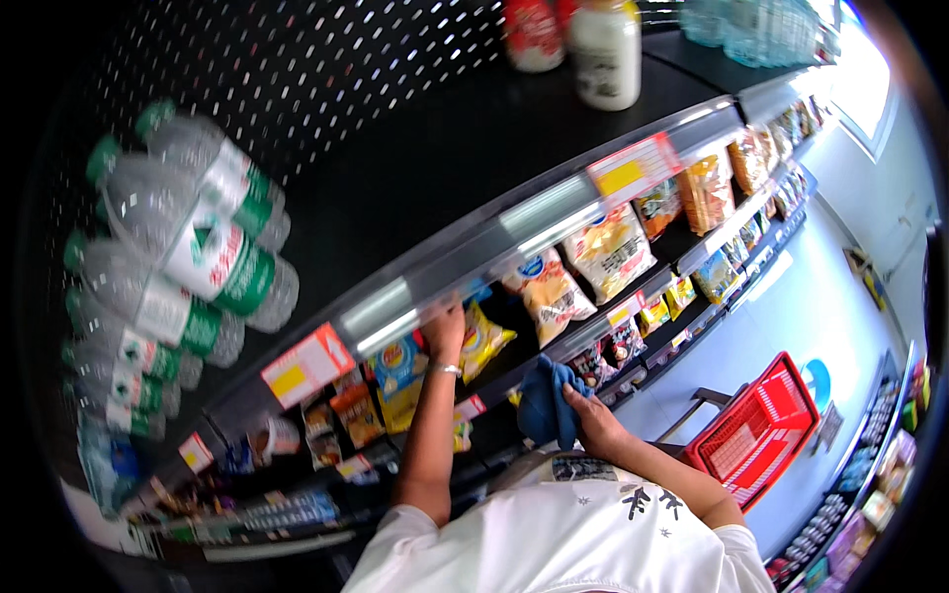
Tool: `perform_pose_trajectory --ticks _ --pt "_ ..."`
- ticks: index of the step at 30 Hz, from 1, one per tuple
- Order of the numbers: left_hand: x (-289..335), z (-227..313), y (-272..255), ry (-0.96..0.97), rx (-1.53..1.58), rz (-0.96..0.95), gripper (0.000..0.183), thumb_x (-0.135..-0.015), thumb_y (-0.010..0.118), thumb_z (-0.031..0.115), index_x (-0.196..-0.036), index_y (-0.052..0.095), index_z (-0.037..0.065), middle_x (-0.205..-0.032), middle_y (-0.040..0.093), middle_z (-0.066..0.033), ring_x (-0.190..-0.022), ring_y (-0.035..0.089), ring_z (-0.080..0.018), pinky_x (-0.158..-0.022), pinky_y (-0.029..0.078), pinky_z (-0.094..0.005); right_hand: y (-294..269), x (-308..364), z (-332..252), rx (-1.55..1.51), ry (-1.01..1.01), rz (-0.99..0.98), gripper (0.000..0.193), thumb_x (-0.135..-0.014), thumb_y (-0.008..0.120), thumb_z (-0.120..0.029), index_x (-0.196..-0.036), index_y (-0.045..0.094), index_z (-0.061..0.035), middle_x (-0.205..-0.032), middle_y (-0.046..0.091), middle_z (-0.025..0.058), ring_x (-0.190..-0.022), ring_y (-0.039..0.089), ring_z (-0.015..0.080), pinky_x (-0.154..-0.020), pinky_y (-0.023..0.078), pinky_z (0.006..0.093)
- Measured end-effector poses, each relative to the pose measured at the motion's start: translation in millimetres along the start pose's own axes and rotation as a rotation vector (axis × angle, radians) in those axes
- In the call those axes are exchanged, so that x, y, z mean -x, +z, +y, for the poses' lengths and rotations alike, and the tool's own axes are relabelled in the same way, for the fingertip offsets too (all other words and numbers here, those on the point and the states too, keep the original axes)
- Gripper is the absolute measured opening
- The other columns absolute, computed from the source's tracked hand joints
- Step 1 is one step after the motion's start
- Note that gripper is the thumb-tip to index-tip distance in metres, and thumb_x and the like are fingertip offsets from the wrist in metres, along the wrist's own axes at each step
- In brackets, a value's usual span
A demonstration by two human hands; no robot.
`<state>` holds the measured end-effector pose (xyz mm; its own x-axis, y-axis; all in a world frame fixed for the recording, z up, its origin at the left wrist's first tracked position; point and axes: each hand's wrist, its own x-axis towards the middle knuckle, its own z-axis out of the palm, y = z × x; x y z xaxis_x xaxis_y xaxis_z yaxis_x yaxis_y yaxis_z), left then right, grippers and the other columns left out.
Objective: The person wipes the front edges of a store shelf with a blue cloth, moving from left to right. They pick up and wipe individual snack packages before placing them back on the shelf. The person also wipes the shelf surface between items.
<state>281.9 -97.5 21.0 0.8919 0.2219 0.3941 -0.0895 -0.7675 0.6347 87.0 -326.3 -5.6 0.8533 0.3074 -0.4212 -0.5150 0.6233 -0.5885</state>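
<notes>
My right hand (597,423) grips a crumpled blue cloth (547,402) in front of the snack shelf. My left hand (444,328), with a bracelet at the wrist, reaches in under the upper shelf's front edge (484,249). Its fingers are mostly hidden there, so whether they hold anything does not show. Beside it stand a blue-and-yellow chip bag (398,368) on the left and a yellow snack bag (482,342) on the right. Farther right come a cream-and-orange snack bag (550,296) and a larger pale snack bag (607,254).
Green-capped water bottles (213,257) are grouped on the upper shelf at left. A white bottle (606,57) stands at its back. Price tags (308,366) line the shelf edge. A red shopping basket (759,430) is to the right, near another stocked shelf (860,474).
</notes>
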Motion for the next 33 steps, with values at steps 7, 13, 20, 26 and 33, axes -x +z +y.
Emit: perform_pose_trajectory --ticks 7,13,20,26,33 --pt "-54 -133 58 0.032 0.21 0.183 0.043 -0.083 0.074 0.017 -0.113 0.061 -0.011 -0.12 0.061 -0.0243 -0.11 0.06 -0.034 -0.097 0.044 -0.0393 1 -6 7 0.054 0.003 0.059 0.052 -0.095 0.061 -0.047 -0.119 0.061 -0.0001 -0.107 0.068 0.0101 -0.093 0.067 0.0208 -0.083 0.056 0.0348" --pt "-54 -100 51 -0.12 0.48 0.086 0.04 -0.086 0.068 0.008 -0.121 0.059 -0.01 -0.116 0.067 -0.0242 -0.106 0.067 -0.0326 -0.093 0.051 -0.0388 0 1 -1 0.119 -0.044 0.056 0.05 -0.098 0.056 -0.045 -0.118 0.063 0.0003 -0.107 0.069 0.0096 -0.091 0.067 0.0177 -0.084 0.055 0.0309" --pt "-6 24 -35 0.131 0.2 0.284 0.024 -0.091 0.064 0.01 -0.108 0.063 -0.007 -0.105 0.069 -0.0219 -0.093 0.069 -0.0323 -0.079 0.054 -0.041 8 2 -6 0.303 -0.403 0.084 0.043 -0.102 0.053 -0.038 -0.122 0.059 -0.0013 -0.101 0.064 0.0049 -0.09 0.059 0.0129 -0.083 0.05 0.0287" --pt "77 64 -48 0.045 0.599 -0.056 0.022 -0.095 0.058 0.011 -0.111 0.056 -0.004 -0.108 0.063 -0.0135 -0.094 0.06 -0.0188 -0.085 0.048 -0.0353 29 6 -40 0.785 -0.915 0.076 0.045 -0.099 0.055 -0.02 -0.139 0.043 -0.0009 -0.131 0.054 0.019 -0.119 0.055 0.0306 -0.101 0.043 0.0377" --pt "165 107 -30 0.075 0.959 -0.338 0.04 -0.1 0.054 0.012 -0.135 0.047 -0.005 -0.137 0.053 -0.014 -0.125 0.049 -0.0225 -0.106 0.037 -0.0373 44 -4 -51 1.225 -1.121 0.016 0.062 -0.097 0.05 -0.034 -0.148 0.034 -0.001 -0.154 0.031 0.0224 -0.142 0.03 0.0408 -0.114 0.024 0.0481"
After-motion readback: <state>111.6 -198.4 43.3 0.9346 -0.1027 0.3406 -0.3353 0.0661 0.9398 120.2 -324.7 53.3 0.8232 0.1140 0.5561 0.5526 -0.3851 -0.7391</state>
